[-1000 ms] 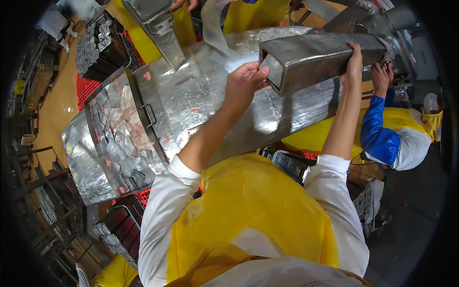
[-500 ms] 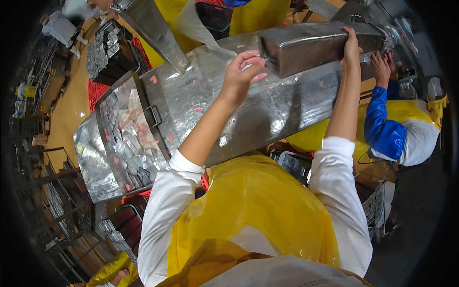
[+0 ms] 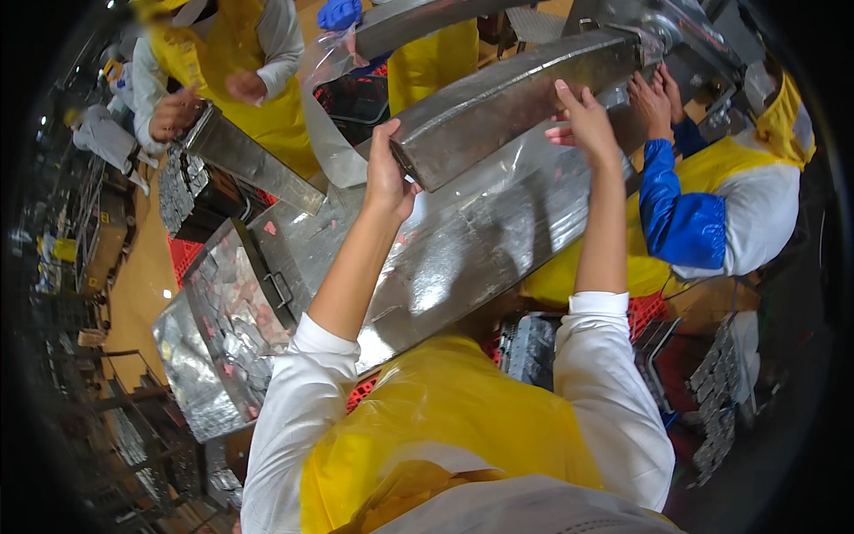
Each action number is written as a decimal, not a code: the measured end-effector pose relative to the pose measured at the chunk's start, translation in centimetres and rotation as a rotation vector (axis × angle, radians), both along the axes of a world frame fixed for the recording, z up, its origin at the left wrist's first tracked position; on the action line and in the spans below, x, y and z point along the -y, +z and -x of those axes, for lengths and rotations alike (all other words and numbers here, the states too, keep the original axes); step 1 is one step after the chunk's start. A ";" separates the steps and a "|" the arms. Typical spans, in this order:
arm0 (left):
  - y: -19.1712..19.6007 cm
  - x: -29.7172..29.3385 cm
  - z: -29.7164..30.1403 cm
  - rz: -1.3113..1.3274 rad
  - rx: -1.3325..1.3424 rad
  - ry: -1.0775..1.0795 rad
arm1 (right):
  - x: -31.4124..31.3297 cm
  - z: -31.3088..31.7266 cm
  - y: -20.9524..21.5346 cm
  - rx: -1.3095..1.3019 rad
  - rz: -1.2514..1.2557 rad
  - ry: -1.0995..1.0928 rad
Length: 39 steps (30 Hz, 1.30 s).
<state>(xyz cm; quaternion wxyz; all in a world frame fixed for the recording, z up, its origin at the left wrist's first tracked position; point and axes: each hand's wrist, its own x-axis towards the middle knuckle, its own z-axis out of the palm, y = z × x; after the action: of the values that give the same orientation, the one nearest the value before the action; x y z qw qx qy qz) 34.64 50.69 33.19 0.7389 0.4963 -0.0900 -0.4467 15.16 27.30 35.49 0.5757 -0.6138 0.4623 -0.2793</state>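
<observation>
My left hand (image 3: 389,173) is closed around the left end of a long rectangular metal mould (image 3: 516,100), thumb on top and fingers beneath. The mould lies slantwise above the steel table, its far right end up against the metal outlet (image 3: 656,43) of a machine. Beside the mould's near wall is my right hand (image 3: 583,125), its fingers apart and holding nothing. I cannot tell whether its fingertips touch the metal. Just beyond it, a co-worker's hands (image 3: 654,100), in blue sleeves, are raised near the outlet.
The steel table (image 3: 427,267) carries scattered pink scraps. At its left stands a metal tray (image 3: 245,311) of pale and pink pieces. Across the table a person in a yellow apron (image 3: 218,67) stands by another long metal mould (image 3: 253,160). Clear plastic sheeting (image 3: 334,133) hangs nearby.
My left hand has gone from open beside the mould to gripping its left end. My right hand has come off its top to its near side. The mould's left end has swung left and nearer.
</observation>
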 end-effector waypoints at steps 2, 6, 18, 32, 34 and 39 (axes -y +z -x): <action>-0.1 0.0 -0.2 0.088 -0.033 0.074 | 1.5 2.0 -0.1 0.120 -0.039 0.071; 0.0 -2.8 -0.5 0.128 -0.020 0.162 | 3.1 4.3 0.3 0.311 -0.015 -0.027; 0.4 -19.8 -5.2 -0.078 -0.052 0.399 | 9.7 1.0 -1.7 0.465 -0.293 -0.078; 0.0 -45.0 -8.4 -0.156 -0.064 0.595 | -12.3 -9.0 -3.6 0.893 -0.706 0.318; 0.4 -48.1 -7.4 -0.149 -0.064 0.534 | -14.4 -9.4 -3.4 0.873 -0.708 0.321; -5.1 -50.2 -5.4 -0.102 -0.228 0.674 | -17.5 -10.1 -3.6 0.778 -0.609 0.316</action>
<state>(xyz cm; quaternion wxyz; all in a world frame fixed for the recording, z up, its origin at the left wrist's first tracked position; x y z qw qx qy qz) 40.08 100.91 28.06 0.8242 0.4816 0.1840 -0.2344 25.21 44.75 31.88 0.8926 -0.3316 0.1763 -0.2494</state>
